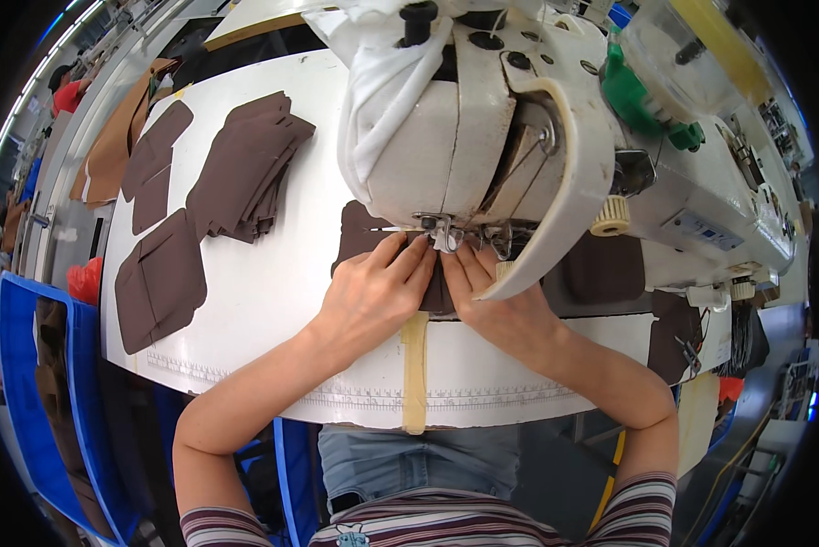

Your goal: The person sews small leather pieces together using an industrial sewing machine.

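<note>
Brown sheet material, the work piece, lies on the table beneath the sewing machine, with its near part under your hands and the presser foot. Your left hand and right hand come in from either side, their fingers stretched forward and set close together, tips down on the piece just beside the foot. Whether a thumb pinches anything from below is hidden, so I cannot tell how firmly you have hold of it.

To do this well, press the piece flat with an even, light touch and guide it rather than pull it; dragging could bend the needle or pucker the seam. Your fingertips look very near the foot, so leave them a little more room on both sides and line the edge up before you stitch.

As for writing, the machine's arm bears a small pale plate with dark marks and a blue patch, too small to read. A printed ruler scale runs along the table's near edge, crossed by yellow tape; its figures are unclear.
</note>
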Demonstrator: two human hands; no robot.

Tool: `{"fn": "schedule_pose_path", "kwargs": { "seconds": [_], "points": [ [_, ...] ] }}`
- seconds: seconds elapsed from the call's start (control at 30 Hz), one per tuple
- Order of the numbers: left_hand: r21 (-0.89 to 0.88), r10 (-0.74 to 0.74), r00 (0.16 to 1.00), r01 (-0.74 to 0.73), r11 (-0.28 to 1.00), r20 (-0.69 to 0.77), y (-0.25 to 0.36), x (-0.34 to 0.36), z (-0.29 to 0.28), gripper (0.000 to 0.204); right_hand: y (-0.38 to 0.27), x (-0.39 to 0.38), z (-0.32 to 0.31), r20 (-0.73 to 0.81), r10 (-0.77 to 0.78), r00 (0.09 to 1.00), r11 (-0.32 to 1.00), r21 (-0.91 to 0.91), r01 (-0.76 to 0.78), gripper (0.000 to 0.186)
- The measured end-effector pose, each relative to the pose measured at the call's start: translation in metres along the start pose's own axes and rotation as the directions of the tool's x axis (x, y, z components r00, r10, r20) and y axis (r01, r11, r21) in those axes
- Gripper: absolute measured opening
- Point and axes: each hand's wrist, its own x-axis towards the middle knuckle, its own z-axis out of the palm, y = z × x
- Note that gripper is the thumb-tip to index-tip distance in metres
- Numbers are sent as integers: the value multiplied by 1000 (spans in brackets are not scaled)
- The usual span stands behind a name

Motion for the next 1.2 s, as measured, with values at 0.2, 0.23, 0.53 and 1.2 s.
{"fn": "schedule_pose_path", "kwargs": {
  "seconds": [0.2, 0.23, 0.53, 1.2],
  "points": [
    [-26, -40, 999, 40, 999, 18, 0, 2, -2, 36, 1, 2, 1, -24, 15, 1000, 1000, 15, -15, 32],
    [-18, -30, 1000, 30, 999, 8, 0, 2, -2, 36, 0, 3, 0, -12, 18, 1000, 1000, 9, -18, 32],
    [-278, 103, 993, -114, 954, -54, -13, -16, -10, 40, -10, -20, -16, -25, 19, 999, 973, 229, -13, 28],
    [-366, 170, 972, -218, 905, -161, -11, -19, -8, 17, -13, -20, -14, -128, -5, 992, 957, 287, 42, 16]
  ]
}}
